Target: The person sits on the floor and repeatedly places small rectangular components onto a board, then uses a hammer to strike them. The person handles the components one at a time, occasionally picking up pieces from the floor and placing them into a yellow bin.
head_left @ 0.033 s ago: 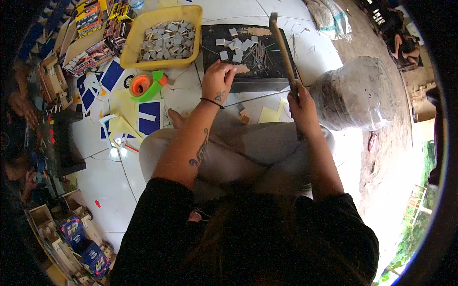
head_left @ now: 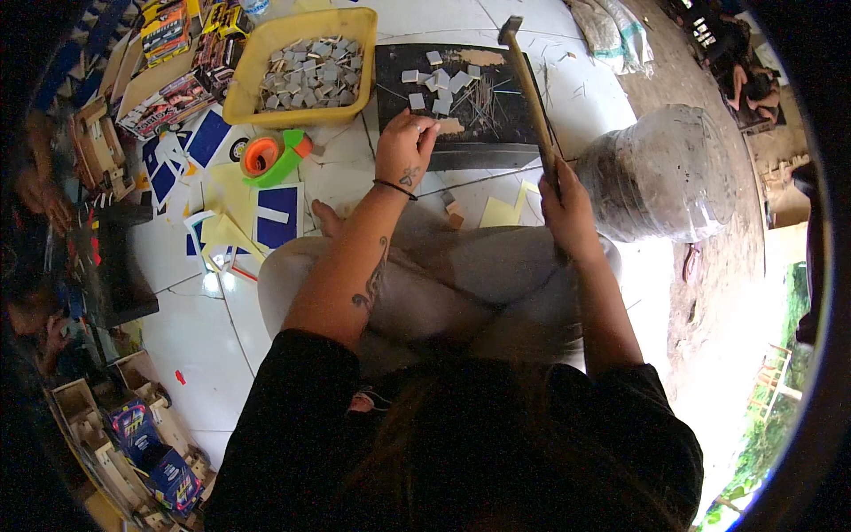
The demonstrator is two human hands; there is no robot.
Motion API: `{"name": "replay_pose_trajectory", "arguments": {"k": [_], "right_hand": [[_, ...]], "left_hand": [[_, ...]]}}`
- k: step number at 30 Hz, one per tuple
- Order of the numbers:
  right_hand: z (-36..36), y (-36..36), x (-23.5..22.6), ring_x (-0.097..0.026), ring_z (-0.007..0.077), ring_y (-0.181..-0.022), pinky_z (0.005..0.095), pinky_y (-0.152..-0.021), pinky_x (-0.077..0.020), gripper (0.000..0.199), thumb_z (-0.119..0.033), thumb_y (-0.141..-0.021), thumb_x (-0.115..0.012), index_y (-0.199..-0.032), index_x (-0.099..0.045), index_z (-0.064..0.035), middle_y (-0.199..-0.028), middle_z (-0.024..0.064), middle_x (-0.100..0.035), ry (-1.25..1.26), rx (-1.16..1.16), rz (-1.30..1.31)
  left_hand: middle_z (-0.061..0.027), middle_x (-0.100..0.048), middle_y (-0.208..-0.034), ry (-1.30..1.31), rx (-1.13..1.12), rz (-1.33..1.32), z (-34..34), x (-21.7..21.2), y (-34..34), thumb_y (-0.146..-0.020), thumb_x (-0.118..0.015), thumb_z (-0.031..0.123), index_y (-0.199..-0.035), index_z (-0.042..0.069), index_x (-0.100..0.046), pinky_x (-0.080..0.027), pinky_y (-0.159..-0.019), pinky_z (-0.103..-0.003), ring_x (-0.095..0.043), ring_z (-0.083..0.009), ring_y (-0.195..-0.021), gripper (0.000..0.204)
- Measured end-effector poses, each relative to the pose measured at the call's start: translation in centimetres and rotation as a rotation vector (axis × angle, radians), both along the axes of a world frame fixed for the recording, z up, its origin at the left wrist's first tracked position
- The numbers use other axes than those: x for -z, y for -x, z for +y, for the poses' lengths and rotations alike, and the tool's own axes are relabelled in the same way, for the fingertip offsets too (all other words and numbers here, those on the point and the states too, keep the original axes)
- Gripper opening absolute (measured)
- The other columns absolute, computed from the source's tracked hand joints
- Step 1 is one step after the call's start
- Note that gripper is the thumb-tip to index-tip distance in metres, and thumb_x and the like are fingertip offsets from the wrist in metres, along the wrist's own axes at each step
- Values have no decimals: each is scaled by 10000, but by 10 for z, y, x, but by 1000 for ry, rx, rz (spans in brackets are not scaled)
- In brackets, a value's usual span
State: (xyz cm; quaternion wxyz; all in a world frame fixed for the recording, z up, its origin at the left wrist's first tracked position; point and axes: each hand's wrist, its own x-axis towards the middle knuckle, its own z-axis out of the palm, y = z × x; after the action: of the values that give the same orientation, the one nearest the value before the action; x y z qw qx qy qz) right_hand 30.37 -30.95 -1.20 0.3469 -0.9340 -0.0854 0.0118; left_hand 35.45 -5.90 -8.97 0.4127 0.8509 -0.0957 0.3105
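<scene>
My left hand (head_left: 406,146) has its fingertips pinched together on something small at the near edge of the black rectangular work board (head_left: 470,142); whether it is one of the pins or a grey piece I cannot tell. A moment earlier this hand sat slightly nearer me and more to the left, so it has crept up onto the board, which I read as setting a piece in place for a blow. My right hand (head_left: 567,208) is closed around the lower end of the wooden-handled hammer (head_left: 529,84), whose metal head is raised over the far edge of the board, hardly shifted from before. On the board lie loose small grey square tiles (head_left: 439,84) and a scatter of thin pins (head_left: 479,97). Far left of it, the yellow plastic tray (head_left: 239,84) holds a heap of the same grey squares. Near the tray sits an orange and green tape dispenser (head_left: 275,155), with blue and white cards (head_left: 277,217) spread on the white tiled floor (head_left: 204,346). To my right stands a large clear plastic jar (head_left: 660,173); its contents are unclear.
</scene>
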Motion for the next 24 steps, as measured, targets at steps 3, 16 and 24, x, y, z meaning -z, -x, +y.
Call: {"name": "replay_pose_trajectory", "arguments": {"k": [3,16,24], "right_hand": [[-7,44,-41,-591,392,-846,412,-735,-465,452,-120,-897,-498,-1321,-353,-63,-946,228,-601,-95,-6,234],[3,88,-73,-588,388,-986,414,-798,-491,539,-69,-878,-526,-1377,-334,-138,-1127,255,-561,170,-197,75],[2,86,-76,-587,392,-986,415,-813,-474,506,-86,-892,-509,-1369,-347,-131,-1101,235,-583,76,-170,110]], "left_hand": [[-153,-629,-765,39,14,30,0,1,2,-821,-623,149,-806,25,-623,-436,-936,-410,-586,-333,-677,124],[-114,-646,-802,-32,-2,8,-2,6,-7,-825,-590,108,-805,34,-623,-400,-985,-412,-607,-281,-739,84],[-120,-631,-756,-11,4,-47,-3,8,-7,-826,-585,106,-798,35,-627,-401,-985,-418,-594,-310,-723,87]]}}
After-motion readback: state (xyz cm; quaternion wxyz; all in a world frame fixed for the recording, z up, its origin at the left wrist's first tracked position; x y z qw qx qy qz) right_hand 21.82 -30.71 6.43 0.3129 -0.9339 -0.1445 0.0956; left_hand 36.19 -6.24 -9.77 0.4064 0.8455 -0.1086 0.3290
